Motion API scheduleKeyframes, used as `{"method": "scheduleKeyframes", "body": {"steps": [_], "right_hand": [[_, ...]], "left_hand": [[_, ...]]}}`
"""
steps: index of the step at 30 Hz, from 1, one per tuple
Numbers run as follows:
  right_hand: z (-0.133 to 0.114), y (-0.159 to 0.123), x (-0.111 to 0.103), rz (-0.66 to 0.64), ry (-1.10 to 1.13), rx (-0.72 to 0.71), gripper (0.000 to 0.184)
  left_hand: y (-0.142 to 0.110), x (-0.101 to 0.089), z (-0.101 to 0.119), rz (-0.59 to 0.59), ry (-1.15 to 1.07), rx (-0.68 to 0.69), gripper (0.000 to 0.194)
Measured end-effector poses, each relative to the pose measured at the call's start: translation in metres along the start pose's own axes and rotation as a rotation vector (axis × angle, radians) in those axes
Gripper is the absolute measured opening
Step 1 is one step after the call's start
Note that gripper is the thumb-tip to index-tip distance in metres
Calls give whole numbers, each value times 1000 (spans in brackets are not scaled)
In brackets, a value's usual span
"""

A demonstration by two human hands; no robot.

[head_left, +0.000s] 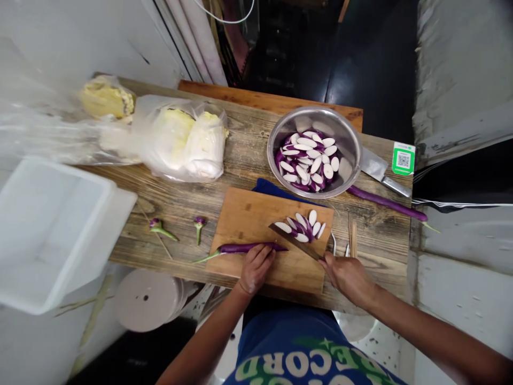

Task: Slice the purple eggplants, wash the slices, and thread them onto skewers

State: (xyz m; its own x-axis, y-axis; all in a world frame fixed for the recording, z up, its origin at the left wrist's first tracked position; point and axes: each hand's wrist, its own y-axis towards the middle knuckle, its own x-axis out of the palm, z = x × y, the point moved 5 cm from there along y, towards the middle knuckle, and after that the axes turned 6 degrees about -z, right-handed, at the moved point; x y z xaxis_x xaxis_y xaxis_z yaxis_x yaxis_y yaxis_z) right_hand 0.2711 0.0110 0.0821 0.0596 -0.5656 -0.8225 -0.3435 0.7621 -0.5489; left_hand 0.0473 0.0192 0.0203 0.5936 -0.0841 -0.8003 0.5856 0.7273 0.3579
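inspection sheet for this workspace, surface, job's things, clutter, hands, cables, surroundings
Surface: wooden table, with a cutting board near its front edge.
Job's things: purple eggplant, stem attached, on the board; cut slices beside it; metal bowl holding more slices.
Clutter: second eggplant and spare knife beside the bowl; two cut-off tops; bagged vegetables.
Hands: left hand steadies the eggplant; right hand grips a knife.
Cables: white cord looping at the top edge; its ends are out of view.
Surroundings: white tub at far left; pale walls.
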Motion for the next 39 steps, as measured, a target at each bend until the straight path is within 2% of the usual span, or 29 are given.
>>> {"method": "scheduleKeyframes", "body": {"steps": [5,11,20,28,32,35,39], "right_hand": [[-9,-15,-9,83,-67,-90,6],[-12,-27,-16,66,-84,-136,10],[-16,-29,-17,-87,-92,-143,24],[-15,-26,-14,-139,-57,-149,21],[-16,-19,-12,-160,-45,-128,19],[-22,-2,-9,-160,-29,-122,16],[-26,19,0,-106,18,-67,12]], "left_hand": [[13,5,10,15,-42,42,28],[15,8,15,29,-38,63,25],[15,4,18,114,36,116,22],[8,6,15,108,3,120,19],[11,5,15,80,-11,101,21],[14,5,17,63,-20,96,23],[16,3,16,22,-49,111,27]]}}
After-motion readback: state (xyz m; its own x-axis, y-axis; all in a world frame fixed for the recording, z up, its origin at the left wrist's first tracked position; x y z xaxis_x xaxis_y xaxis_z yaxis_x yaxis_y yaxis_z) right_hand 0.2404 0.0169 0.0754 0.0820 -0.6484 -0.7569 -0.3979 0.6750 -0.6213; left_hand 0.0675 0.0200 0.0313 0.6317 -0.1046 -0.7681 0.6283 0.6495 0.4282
